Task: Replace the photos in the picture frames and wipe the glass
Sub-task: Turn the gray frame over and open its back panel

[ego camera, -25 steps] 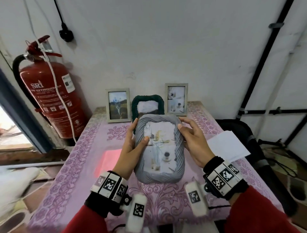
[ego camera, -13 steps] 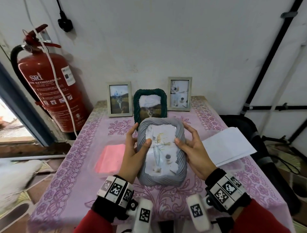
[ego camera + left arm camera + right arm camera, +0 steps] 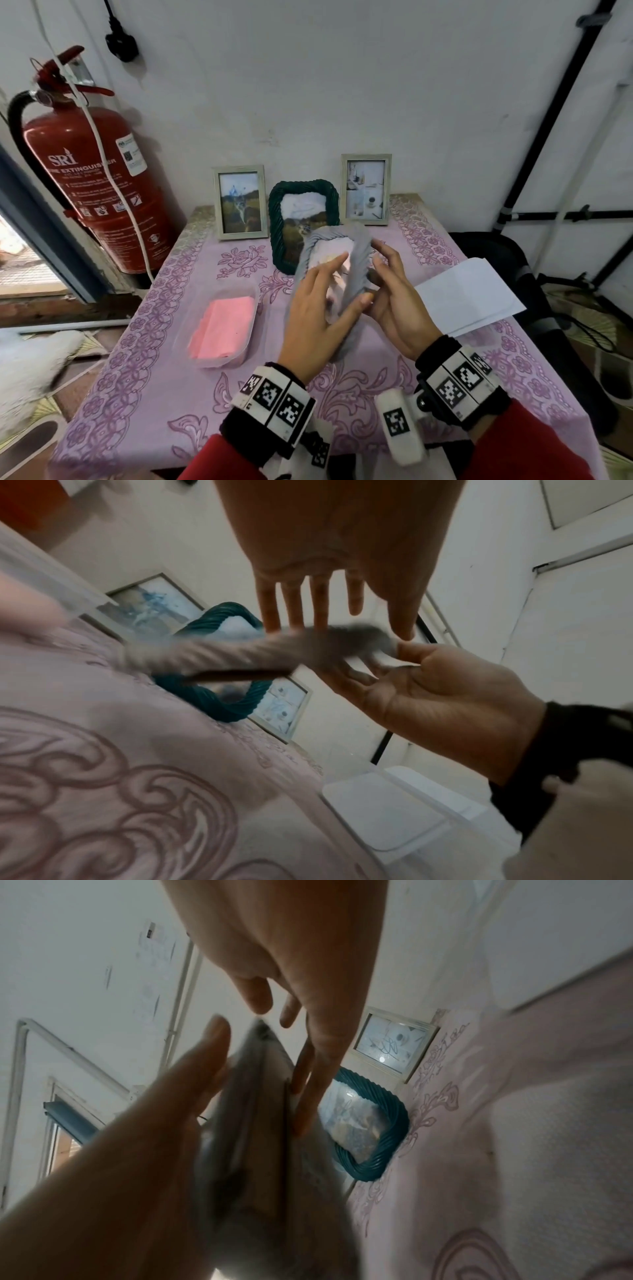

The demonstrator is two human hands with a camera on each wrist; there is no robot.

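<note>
A grey rope-rimmed picture frame (image 3: 360, 263) stands tilted on its edge above the purple tablecloth (image 3: 144, 394), motion-blurred, its glass face turned left. My left hand (image 3: 322, 308) lies over that face with straight fingers, thumb at the lower edge. My right hand (image 3: 397, 305) grips the frame's right rim and back. In the left wrist view the frame (image 3: 222, 653) shows edge-on, with my left hand's fingers (image 3: 322, 607) straight against it and my right hand (image 3: 438, 691) curled round its end. In the right wrist view the frame (image 3: 253, 1123) sits between both hands.
A green rope frame (image 3: 303, 186) stands at the back of the table between two silver frames (image 3: 239, 202) (image 3: 365, 188). A clear tray holds a pink cloth (image 3: 222, 325) to the left. White sheets (image 3: 466, 294) lie on the right. A red fire extinguisher (image 3: 96, 178) stands left of the table.
The grey frame went from face-up between both hands to tipped onto its edge, and sits lower. My left fingers slid across its glass face; my right hand moved behind it.
</note>
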